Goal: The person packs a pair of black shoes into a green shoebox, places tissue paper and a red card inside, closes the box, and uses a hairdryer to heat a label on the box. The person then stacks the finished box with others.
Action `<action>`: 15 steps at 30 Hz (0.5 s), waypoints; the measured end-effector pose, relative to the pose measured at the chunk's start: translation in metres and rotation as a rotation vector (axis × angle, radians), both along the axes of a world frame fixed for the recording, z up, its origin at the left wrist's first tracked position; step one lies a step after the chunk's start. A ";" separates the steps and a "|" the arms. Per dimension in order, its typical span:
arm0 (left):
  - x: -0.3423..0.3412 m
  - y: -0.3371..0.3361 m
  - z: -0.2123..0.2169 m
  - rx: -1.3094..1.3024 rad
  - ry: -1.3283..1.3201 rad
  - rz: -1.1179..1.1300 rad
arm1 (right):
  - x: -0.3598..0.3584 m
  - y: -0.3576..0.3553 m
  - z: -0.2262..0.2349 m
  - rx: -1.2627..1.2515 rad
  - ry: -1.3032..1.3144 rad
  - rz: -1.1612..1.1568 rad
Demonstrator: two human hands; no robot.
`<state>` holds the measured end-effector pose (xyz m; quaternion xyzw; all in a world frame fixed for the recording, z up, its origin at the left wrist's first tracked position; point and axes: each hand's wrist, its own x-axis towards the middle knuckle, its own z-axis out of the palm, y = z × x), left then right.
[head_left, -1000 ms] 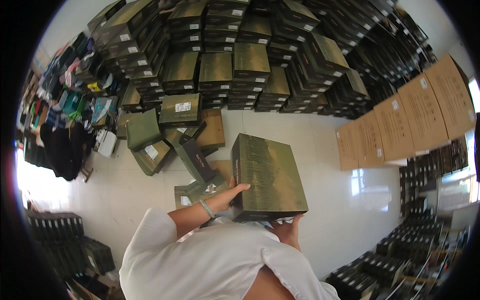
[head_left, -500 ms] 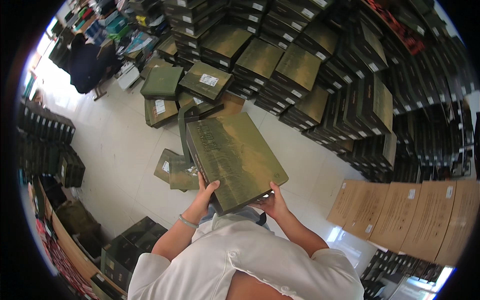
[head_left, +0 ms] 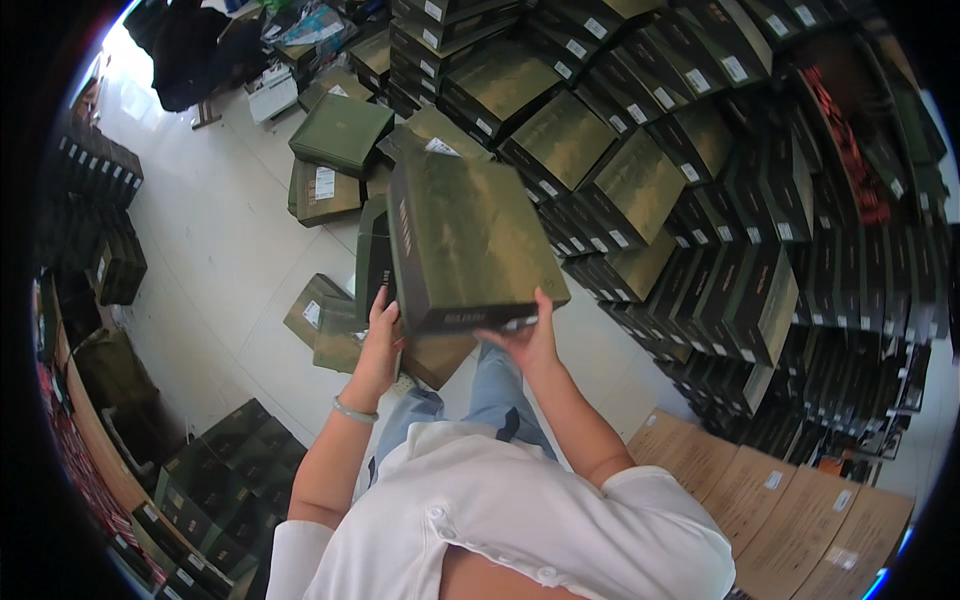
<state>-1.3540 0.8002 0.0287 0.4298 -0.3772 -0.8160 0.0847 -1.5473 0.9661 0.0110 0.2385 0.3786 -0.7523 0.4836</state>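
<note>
A large green and gold cardboard box (head_left: 475, 240) is held in front of me at a tilt, its printed top facing up and its dark side toward me. My left hand (head_left: 376, 345) grips its near left corner, with the fingers partly hidden. At the near right corner my right hand (head_left: 530, 335) holds on, thumb up along the side and fingers under the edge. A dark panel with a green edge (head_left: 372, 255) stands just left of the held box, close to my left fingertips. Whether they touch it I cannot tell.
A plain green box (head_left: 342, 132) lies on a labelled box (head_left: 325, 192) ahead. Flattened green packaging (head_left: 318, 310) is on the floor to the left. Tall box stacks (head_left: 630, 190) fill the right side, brown cartons (head_left: 770, 500) the lower right. A dark-clothed person (head_left: 200, 50) is far left.
The held box has moved up and away from my body and turned slightly, so its dark near side now shows. Both hands moved with it. My view has shifted, and my legs now show.
</note>
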 end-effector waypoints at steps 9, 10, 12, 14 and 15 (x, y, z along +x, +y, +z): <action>0.160 0.106 -0.210 -0.068 -0.703 0.347 | -0.260 -0.139 -0.120 0.083 0.094 -0.350; 0.179 0.137 -0.214 -0.084 -0.794 0.351 | -0.284 -0.152 -0.128 0.099 0.130 -0.366; 0.201 0.197 -0.215 0.093 -0.890 0.359 | -0.325 -0.167 -0.147 0.164 0.133 -0.423; 0.190 0.238 -0.207 0.209 -1.028 0.214 | -0.355 -0.181 -0.172 0.282 0.031 -0.600; 0.182 0.254 -0.202 0.270 -1.093 0.134 | -0.360 -0.186 -0.181 0.283 -0.014 -0.666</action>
